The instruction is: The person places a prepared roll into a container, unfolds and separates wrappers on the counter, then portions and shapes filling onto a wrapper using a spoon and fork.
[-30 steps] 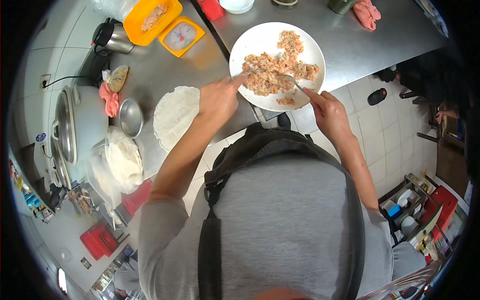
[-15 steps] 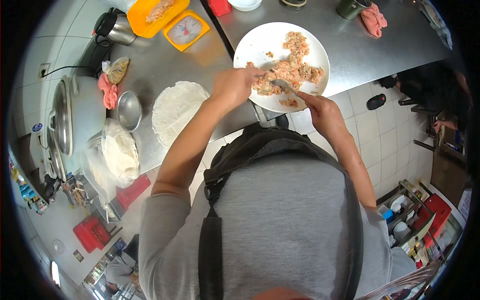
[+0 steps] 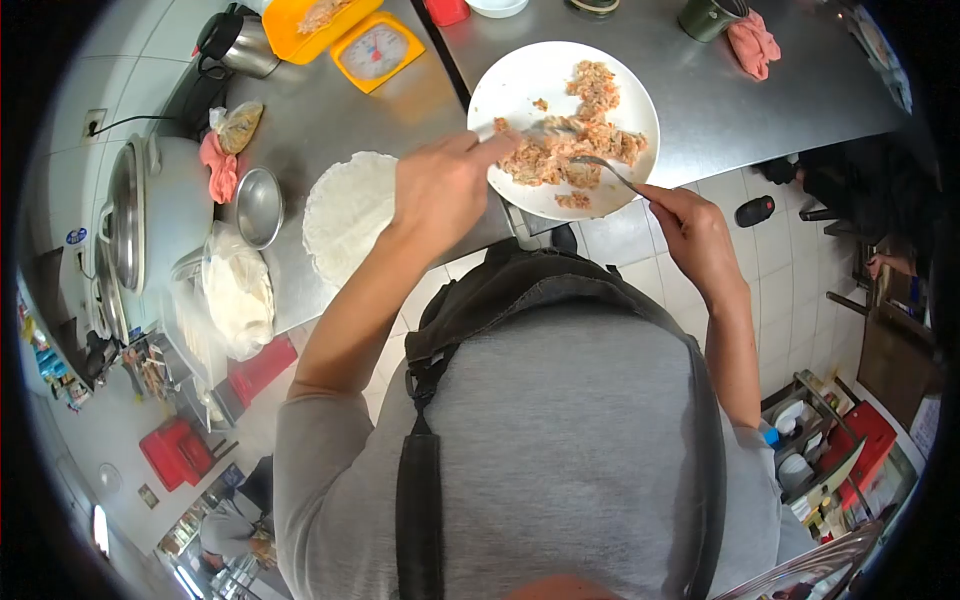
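A large white plate (image 3: 510, 85) carries a crumbly orange-pink minced filling (image 3: 560, 155), spread in clumps. My right hand (image 3: 695, 235) grips the handle of a fork (image 3: 622, 178), whose tines rest in the filling from the right. From the left, my left hand (image 3: 447, 185) is closed on a metal utensil (image 3: 550, 130); motion blurs its head, so I cannot tell whether it is a fork or a spoon. Close behind my left hand and wrist lies a round white sheet of dough (image 3: 345, 215) on the steel table, partly covered by the arm.
A yellow kitchen scale (image 3: 375, 52) stands near a yellow tray (image 3: 300, 40) at the back. On the left are a steel bowl (image 3: 259, 208), a bag of dough (image 3: 238, 290) and a large lidded pot (image 3: 165, 230). A green mug (image 3: 708, 18) and pink cloth (image 3: 755, 45) sit far right.
My left hand has drawn back left and its utensil has shifted up across the filling. My right hand has moved right and slightly down, pulling the fork along with it.
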Available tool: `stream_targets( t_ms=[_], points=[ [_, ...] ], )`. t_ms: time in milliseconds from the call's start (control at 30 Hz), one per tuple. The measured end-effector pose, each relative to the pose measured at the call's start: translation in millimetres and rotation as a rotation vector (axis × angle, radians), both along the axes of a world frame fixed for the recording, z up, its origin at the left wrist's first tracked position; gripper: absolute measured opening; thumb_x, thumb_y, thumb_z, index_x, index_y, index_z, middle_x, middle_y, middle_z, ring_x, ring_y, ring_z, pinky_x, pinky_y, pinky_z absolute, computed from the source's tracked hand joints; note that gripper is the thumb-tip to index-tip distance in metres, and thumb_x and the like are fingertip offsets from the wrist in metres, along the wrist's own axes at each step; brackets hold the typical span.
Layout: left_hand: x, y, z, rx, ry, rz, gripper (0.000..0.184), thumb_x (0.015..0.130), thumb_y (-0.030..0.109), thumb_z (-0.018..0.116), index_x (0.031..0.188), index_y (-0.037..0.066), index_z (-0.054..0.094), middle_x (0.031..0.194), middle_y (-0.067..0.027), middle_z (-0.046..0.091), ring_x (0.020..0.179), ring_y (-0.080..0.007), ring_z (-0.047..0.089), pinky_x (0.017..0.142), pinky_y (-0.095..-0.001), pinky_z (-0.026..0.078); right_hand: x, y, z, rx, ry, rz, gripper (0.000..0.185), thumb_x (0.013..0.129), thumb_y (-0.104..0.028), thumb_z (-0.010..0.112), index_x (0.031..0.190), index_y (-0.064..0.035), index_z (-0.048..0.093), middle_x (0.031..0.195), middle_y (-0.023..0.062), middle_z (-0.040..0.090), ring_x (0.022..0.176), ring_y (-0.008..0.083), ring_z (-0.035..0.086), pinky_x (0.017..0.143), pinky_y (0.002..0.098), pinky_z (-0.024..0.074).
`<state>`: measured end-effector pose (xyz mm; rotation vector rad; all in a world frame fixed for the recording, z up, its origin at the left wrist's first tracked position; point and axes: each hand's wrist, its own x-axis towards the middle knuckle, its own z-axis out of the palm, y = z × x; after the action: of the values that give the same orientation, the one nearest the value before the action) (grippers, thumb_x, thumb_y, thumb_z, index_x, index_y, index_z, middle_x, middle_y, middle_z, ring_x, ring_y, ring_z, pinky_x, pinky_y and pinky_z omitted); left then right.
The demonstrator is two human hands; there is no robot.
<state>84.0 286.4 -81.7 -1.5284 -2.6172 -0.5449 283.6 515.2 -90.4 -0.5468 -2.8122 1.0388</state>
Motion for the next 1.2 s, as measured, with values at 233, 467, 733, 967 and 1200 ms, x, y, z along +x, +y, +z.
stream_targets(
  t_ms=[233,467,733,967,1200],
  points=[
    [-17,14,-12,-0.285,-0.086,-0.071,0.035,0.083,0.01,0.06,0.113,0.024,0.072,0.089,-0.0096,0.071,0.077,-0.0276,0.068,0.066,-0.0411,0.053,4,1,5,0.064,-0.004,0.012,0.023,0.088,-0.004,0.063,0.108,-0.0082,0.072,0.074,0.0144,0.063,0.065,0.0307,0.059,0.063,0.0401,0.0482],
    [-110,83,-40,-0.197,-0.198,0.062,0.027,0.093,0.022,0.061,0.117,0.028,0.07,0.094,-0.0062,0.073,0.081,-0.0249,0.069,0.072,-0.0391,0.053,21,13,5,-0.109,-0.138,0.058,0.025,0.087,-0.001,0.062,0.109,-0.0073,0.072,0.079,0.0158,0.064,0.07,0.0299,0.06,0.068,0.0389,0.0487],
    [-89,126,-38,-0.445,-0.517,-0.261,0.027,0.092,0.016,0.059,0.114,0.026,0.072,0.097,-0.0073,0.072,0.086,-0.0243,0.068,0.078,-0.0374,0.051,11,31,-18,0.127,-0.116,-0.062,0.024,0.087,-0.004,0.062,0.108,-0.0076,0.072,0.082,0.0176,0.067,0.075,0.0342,0.064,0.071,0.043,0.0504],
    [-40,31,-43,-0.256,-0.073,-0.222,0.038,0.084,0.004,0.058,0.111,0.025,0.073,0.096,-0.0082,0.072,0.089,-0.0259,0.068,0.07,-0.0388,0.052,12,36,-31,0.097,-0.068,-0.073,0.025,0.09,-0.003,0.061,0.113,-0.0068,0.071,0.091,0.0182,0.069,0.078,0.0332,0.065,0.073,0.0384,0.0511],
    [2,4,-13,0.004,-0.116,0.033,0.042,0.082,-0.001,0.057,0.112,0.023,0.072,0.094,-0.0061,0.071,0.086,-0.0264,0.068,0.067,-0.039,0.053,8,35,1,-0.098,0.048,-0.082,0.024,0.091,-0.004,0.062,0.113,-0.0064,0.07,0.1,0.0206,0.07,0.085,0.0329,0.068,0.076,0.0382,0.0532]
  ],
)
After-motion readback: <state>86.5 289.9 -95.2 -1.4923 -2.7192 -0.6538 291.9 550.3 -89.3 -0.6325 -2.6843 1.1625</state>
